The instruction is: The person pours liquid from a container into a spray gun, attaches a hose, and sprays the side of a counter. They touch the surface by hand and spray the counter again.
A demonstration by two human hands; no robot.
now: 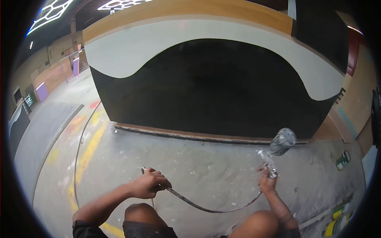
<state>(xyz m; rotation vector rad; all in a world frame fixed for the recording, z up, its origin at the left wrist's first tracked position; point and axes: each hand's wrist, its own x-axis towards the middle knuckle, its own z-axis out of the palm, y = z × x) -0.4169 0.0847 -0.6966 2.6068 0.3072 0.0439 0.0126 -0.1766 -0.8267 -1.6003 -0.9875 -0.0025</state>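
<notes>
My right hand [268,183] grips a paint spray gun [271,162] with a grey, paint-spattered cup [283,141] on top, pointed up toward the wall. My left hand [150,184] is closed around the grey air hose [206,207], which sags in a curve across to the gun's handle. In front of me stands a large panel [206,87] painted black below and pale grey above along a wavy line, with a wooden band at the top. Both my knees show at the bottom of the view.
The concrete floor [214,170] is speckled with paint, with yellow and red marks at the left. A green can [343,160] lies at the right, and more cans [337,222] sit at the bottom right. A wooden strip [190,135] runs along the panel's base.
</notes>
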